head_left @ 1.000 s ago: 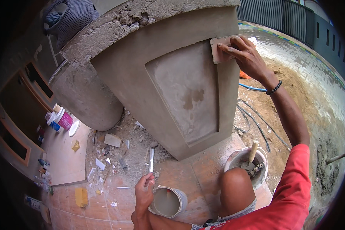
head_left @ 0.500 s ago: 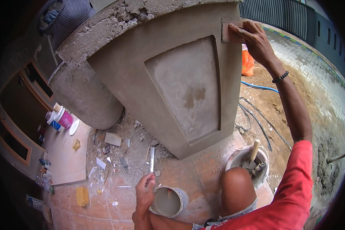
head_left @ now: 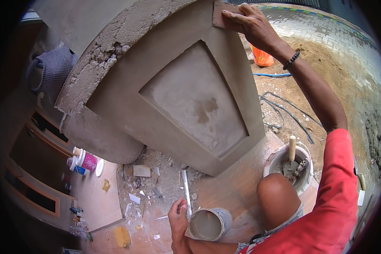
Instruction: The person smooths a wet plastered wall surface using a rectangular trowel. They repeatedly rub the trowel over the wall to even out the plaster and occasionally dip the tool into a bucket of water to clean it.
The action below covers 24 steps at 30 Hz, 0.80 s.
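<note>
My right hand [head_left: 256, 25] holds a flat, reddish-brown rectangular plate [head_left: 224, 16] against the upper right edge of a grey cement-plastered block [head_left: 127, 103]. Its fingers lie over the plate's right side. A recessed panel [head_left: 194, 97] with sloping sides and a damp dark patch is set into the block's face. My left hand [head_left: 178, 216] hangs low beside a bucket [head_left: 211, 224] of grey liquid. Its fingers are loosely curled, and nothing shows in them. A shiny metal strip [head_left: 185, 188] lies just behind that hand, apparently on the floor.
A mortar bucket [head_left: 270, 163] with a wooden-handled trowel [head_left: 292, 150] and a brush-like tool stands by my knee. Rubble and scraps litter the floor at left, near paint tubs [head_left: 88, 161]. A black cable [head_left: 298, 122], a blue hose [head_left: 273, 75] and sand [head_left: 321, 59] lie at right.
The view has shifted and tilted. My right hand keeps the plate near the block's upper right edge. My left hand sits slightly lower beside the metal strip, which now shows more of its length.
</note>
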### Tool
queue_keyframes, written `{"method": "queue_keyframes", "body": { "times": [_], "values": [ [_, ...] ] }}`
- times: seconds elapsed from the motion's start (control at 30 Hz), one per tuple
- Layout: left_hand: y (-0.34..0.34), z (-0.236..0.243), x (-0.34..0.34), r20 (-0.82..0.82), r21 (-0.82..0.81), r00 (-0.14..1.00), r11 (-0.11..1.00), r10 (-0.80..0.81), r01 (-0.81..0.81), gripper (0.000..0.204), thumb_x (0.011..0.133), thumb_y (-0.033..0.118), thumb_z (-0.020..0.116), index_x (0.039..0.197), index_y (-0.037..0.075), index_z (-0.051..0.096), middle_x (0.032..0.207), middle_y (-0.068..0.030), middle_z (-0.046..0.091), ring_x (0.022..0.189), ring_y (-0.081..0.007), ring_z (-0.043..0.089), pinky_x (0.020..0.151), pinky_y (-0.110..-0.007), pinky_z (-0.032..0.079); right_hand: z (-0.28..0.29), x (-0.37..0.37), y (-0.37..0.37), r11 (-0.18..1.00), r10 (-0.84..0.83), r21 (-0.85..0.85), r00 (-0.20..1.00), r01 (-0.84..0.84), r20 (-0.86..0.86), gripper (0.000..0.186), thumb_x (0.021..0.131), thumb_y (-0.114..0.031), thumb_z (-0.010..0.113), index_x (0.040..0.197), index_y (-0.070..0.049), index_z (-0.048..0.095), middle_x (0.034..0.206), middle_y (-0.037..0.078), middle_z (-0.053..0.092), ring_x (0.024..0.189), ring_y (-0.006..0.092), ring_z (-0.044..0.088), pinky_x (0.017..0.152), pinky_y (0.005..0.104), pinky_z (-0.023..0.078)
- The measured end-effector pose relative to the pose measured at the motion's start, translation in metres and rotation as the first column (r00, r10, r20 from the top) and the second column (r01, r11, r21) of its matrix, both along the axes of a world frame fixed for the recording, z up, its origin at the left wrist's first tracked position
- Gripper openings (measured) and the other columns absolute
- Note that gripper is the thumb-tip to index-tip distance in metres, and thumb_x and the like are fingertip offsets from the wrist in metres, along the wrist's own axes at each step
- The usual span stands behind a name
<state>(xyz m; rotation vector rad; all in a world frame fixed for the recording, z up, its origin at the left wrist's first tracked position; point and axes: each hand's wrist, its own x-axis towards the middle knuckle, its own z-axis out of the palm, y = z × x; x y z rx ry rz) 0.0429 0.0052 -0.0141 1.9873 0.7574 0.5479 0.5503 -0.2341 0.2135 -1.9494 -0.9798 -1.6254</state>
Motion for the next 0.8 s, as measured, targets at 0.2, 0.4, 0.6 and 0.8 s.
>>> {"method": "queue_keyframes", "body": {
  "times": [0.2,0.4,0.6,0.8],
  "values": [
    [-0.002,-0.002,0.007,-0.042,0.002,0.999,1.0,-0.005,0.006,0.033,0.093,0.009,0.058,0.122,-0.006,0.059,0.106,-0.0136,0.068,0.098,-0.0187,0.063,0.088,-0.031,0.049,-0.034,-0.048,0.02,0.971,0.234,-0.023,0.97,-0.236,-0.072,0.041,0.089,-0.01,0.06,0.129,-0.022,0.062,0.101,0.011,0.052,0.099,0.029,0.055,0.087,0.0403,0.048],
    [-0.002,-0.004,0.006,-0.041,0.003,0.999,1.0,-0.002,0.002,0.033,0.093,0.009,0.058,0.123,-0.006,0.059,0.106,-0.0134,0.068,0.097,-0.0182,0.063,0.086,-0.031,0.05,-0.032,-0.018,0.023,0.998,0.054,-0.008,0.988,-0.056,-0.142,0.051,0.087,-0.006,0.057,0.135,-0.02,0.056,0.107,0.014,0.052,0.103,0.0322,0.054,0.09,0.0415,0.049],
    [0.001,-0.004,0.0,-0.041,-0.02,0.999,1.0,0.017,-0.018,0.034,0.093,0.011,0.059,0.123,-0.006,0.059,0.105,-0.0129,0.068,0.096,-0.0175,0.062,0.083,-0.03,0.05,-0.023,-0.048,0.013,0.975,0.195,0.16,0.944,-0.157,-0.264,0.05,0.084,-0.008,0.064,0.132,-0.02,0.059,0.105,0.017,0.054,0.099,0.0364,0.056,0.086,0.0431,0.049],
    [-0.009,0.001,0.008,-0.002,-0.009,0.999,0.999,-0.045,0.045,0.032,0.093,0.003,0.057,0.124,-0.003,0.06,0.107,-0.0132,0.067,0.097,-0.0181,0.063,0.087,-0.03,0.049,-0.05,-0.057,0.05,0.981,0.187,0.086,0.969,-0.176,-0.161,0.041,0.088,-0.017,0.064,0.128,-0.02,0.06,0.091,0.015,0.052,0.083,0.0335,0.058,0.074,0.0432,0.05]
  ]
}}
